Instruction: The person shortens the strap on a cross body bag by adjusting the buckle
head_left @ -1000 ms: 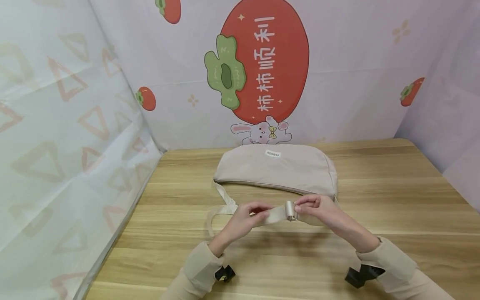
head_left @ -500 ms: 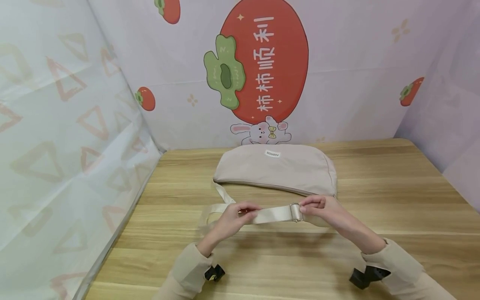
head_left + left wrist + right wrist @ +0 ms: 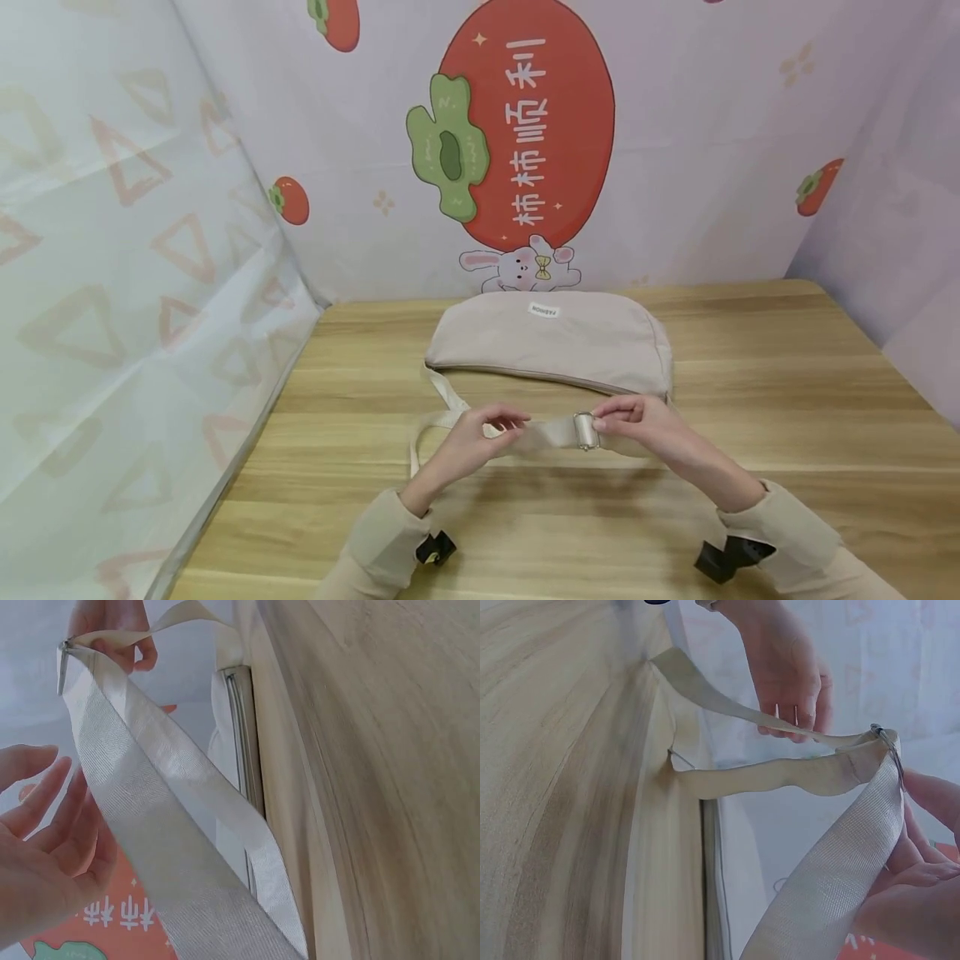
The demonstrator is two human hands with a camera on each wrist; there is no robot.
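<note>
wooden counter (image 3: 570,542): carries the bag (image 3: 551,343)
bag: near the far edge; likely light, soft
strap (image 3: 553,433): held up before the bag; probably limp, best gripped beside the buckle (image 3: 587,431)
left hand (image 3: 474,442): loosely spread near the strap
right hand (image 3: 660,433): pinches strap beside buckle
buckle: metallic, likely stiff

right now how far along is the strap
Done: the strap appears threaded through the buckle. In hand: the right hand pinches the strap by the buckle; the left hand is open beside it. Remaining: the strap bends loosely near the bag, so adjusting probably isn't finished.
</note>
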